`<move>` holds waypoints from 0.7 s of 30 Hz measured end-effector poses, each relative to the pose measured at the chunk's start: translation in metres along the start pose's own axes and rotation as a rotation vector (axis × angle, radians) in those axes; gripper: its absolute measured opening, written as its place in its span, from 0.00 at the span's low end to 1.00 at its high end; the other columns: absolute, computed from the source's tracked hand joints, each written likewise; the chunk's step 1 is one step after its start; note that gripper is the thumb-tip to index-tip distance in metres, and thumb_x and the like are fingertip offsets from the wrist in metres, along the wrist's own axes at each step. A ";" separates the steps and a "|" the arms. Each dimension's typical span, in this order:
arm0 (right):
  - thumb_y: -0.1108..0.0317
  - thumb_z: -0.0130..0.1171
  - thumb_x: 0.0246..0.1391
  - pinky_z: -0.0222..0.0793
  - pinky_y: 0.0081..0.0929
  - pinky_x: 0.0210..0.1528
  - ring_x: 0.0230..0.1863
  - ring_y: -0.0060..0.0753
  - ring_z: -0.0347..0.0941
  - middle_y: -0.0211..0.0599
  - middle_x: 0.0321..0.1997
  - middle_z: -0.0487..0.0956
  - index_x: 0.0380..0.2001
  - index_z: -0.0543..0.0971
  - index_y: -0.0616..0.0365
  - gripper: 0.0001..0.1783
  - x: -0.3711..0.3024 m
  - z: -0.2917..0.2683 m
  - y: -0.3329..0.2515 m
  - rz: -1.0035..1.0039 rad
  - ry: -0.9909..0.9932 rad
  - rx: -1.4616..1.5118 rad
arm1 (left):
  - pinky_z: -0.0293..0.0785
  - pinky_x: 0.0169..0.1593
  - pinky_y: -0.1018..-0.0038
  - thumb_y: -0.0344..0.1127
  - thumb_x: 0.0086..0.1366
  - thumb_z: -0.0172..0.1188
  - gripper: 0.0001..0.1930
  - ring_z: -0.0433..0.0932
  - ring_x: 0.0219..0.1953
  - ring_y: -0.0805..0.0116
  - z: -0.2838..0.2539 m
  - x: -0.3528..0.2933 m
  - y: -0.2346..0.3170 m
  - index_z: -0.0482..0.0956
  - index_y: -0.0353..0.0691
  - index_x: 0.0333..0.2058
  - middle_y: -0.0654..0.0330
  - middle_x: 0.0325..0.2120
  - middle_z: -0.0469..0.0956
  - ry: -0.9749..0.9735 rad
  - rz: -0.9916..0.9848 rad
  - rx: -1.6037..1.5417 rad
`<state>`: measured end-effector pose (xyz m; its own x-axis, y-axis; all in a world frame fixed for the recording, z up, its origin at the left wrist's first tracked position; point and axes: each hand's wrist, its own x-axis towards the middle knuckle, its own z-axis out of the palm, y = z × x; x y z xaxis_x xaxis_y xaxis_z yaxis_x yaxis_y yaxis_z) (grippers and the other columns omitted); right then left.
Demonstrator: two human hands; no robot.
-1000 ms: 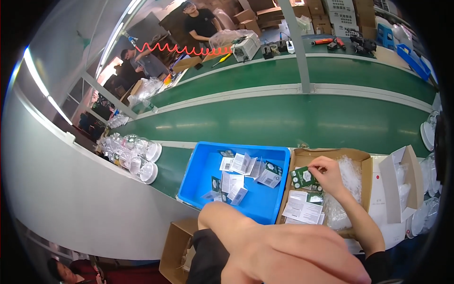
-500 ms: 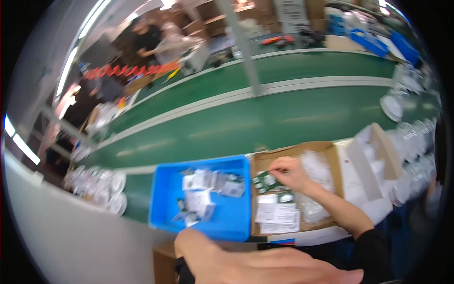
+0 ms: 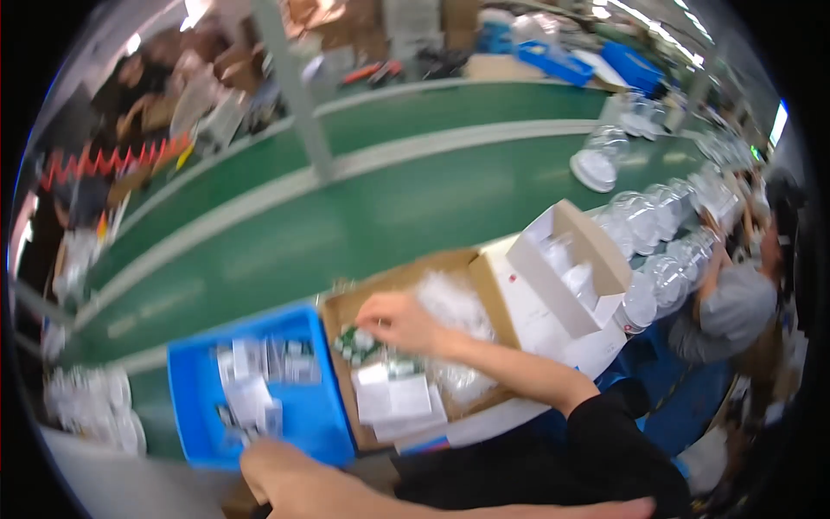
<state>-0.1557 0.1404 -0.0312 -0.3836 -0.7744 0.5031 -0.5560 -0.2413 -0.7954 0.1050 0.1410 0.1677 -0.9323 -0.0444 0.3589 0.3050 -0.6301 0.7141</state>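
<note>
Along the green surface [image 3: 415,203] crossing the frame, the right hand's [image 3: 393,318] fingers pinch a green card [image 3: 353,346] over the central carton [image 3: 494,292], the left hand's [image 3: 415,502] grip unclear at the bottom, boxes [image 3: 350,33] stacked up top.

At the centre, the right hand [image 3: 396,322] pinches a green card [image 3: 354,348] over the left part of a shallow cardboard box [image 3: 494,298]. White leaflets [image 3: 393,400] lie in that box below the card, with clear plastic bags [image 3: 454,304] to their right. Just beside it, lower left, a blue bin [image 3: 304,426] holds folded leaflets [image 3: 248,389]. The left hand [image 3: 432,511] is cut off by the lower edge. Right of centre, an open white box [image 3: 553,290] stands tilted; clear domed containers [image 3: 666,208] line the green table [image 3: 398,212] toward the right, near a person in grey [image 3: 735,303].
</note>
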 end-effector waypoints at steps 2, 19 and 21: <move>0.70 0.64 0.50 0.72 0.28 0.31 0.32 0.35 0.78 0.37 0.31 0.80 0.29 0.82 0.58 0.04 0.008 0.037 -0.008 -0.018 -0.044 0.071 | 0.48 0.61 0.46 0.81 0.56 0.32 0.60 0.55 0.60 0.37 -0.031 0.001 0.024 0.55 0.17 0.58 0.29 0.53 0.57 -0.086 -0.027 0.022; 0.73 0.64 0.52 0.72 0.22 0.31 0.32 0.26 0.76 0.34 0.34 0.80 0.34 0.82 0.60 0.05 0.012 0.004 -0.011 0.089 0.003 0.122 | 0.68 0.45 0.59 0.65 0.68 0.42 0.33 0.71 0.38 0.60 -0.066 0.085 0.014 0.65 0.39 0.53 0.59 0.31 0.75 -0.130 -0.194 -0.192; 0.71 0.62 0.52 0.72 0.27 0.32 0.31 0.34 0.76 0.37 0.33 0.79 0.31 0.81 0.61 0.05 0.021 0.020 -0.031 0.046 -0.013 0.238 | 0.71 0.43 0.61 0.63 0.70 0.43 0.30 0.73 0.36 0.62 -0.053 0.085 0.024 0.66 0.42 0.53 0.63 0.28 0.77 -0.116 -0.213 -0.166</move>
<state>-0.1322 0.1203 -0.0031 -0.3944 -0.7950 0.4610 -0.3479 -0.3351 -0.8756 0.0229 0.0814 0.1838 -0.9406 0.1849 0.2847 0.0601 -0.7347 0.6757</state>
